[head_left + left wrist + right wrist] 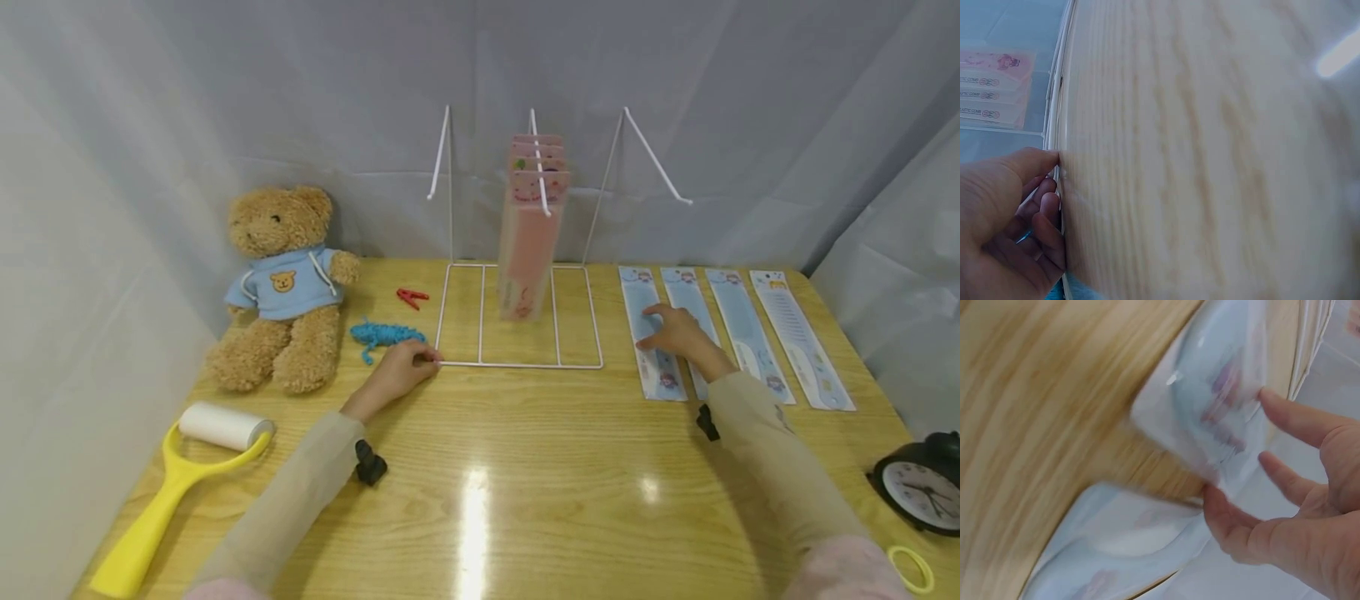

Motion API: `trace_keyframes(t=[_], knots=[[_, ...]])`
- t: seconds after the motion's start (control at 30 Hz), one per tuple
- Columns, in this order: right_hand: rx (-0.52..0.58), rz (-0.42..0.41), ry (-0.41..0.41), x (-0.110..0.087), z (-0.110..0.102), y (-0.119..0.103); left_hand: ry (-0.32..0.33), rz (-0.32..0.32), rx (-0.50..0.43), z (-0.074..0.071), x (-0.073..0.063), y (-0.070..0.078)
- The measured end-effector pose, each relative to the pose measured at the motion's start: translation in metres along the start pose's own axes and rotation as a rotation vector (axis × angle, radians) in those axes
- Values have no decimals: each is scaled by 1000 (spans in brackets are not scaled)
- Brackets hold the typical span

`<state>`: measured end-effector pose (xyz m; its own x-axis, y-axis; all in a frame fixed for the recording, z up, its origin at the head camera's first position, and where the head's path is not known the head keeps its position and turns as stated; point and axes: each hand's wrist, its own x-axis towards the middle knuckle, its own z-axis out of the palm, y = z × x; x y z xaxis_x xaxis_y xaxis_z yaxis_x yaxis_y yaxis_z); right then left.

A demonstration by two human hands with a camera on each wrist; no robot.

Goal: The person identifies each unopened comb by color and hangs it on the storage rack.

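Observation:
My left hand [397,377] pinches the near left corner of a white wire display rack [517,365]; in the left wrist view its thumb rests at the wire, with the other fingers curled beneath. Several pink comb packs [528,258] hang one behind another on the rack's middle hook. Over the leftmost blue comb pack [637,287], my right hand [681,335] has its thumb and fingers spread apart. The right wrist view shows fingertips right at the edges of that pack [1216,381], which is blurred there. Under the right hand and wrist lies part of a second blue comb pack [681,287].
Two more comb packs, one blue [738,321] and one pale [801,342], lie to the right. A teddy bear [281,287], red clip [412,297], blue rope toy [384,333] and yellow-handled roller [176,479] occupy the left. An alarm clock [922,487] and yellow ring [910,569] are at right.

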<state>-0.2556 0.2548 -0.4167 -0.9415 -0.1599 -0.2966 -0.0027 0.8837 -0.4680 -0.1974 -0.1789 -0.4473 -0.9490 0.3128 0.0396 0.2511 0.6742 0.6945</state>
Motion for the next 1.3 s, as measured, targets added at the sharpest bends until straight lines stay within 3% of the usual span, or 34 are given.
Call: trace_keyframes(t=[0.17, 0.5, 0.97, 1.3], knots=[[-21, 44, 4, 1, 1, -6, -6, -5, -7, 0, -1, 1], [60, 74, -15, -1, -3, -3, -4, 0, -7, 1, 0, -1], [113, -8, 5, -2, -6, 7, -11, -12, -14, 0, -1, 0], [271, -4, 30, -10, -8, 15, 7, 8, 2, 1, 0, -1]])
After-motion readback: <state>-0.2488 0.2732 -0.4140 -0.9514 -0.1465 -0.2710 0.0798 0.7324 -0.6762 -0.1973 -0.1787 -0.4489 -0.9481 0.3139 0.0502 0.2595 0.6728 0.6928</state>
